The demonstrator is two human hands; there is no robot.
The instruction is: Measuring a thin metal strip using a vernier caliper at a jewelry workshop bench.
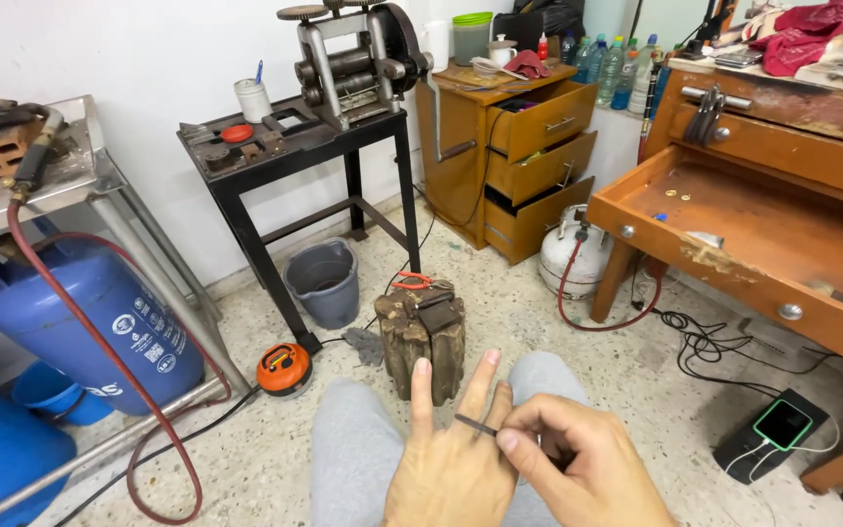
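The right hand (578, 459) pinches a thin dark metal strip (477, 425) against the left hand (451, 459), whose fingers spread wide and hold nothing (sizing it round a finger, apparently); bending it snug calls for steady fingertip pressure

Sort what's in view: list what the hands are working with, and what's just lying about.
In hand:
left hand
right hand
thin dark metal strip, pinched by the right hand against the left fingers

Lying about:
wooden stump
grey bucket
orange tape measure
blue gas cylinder
phone
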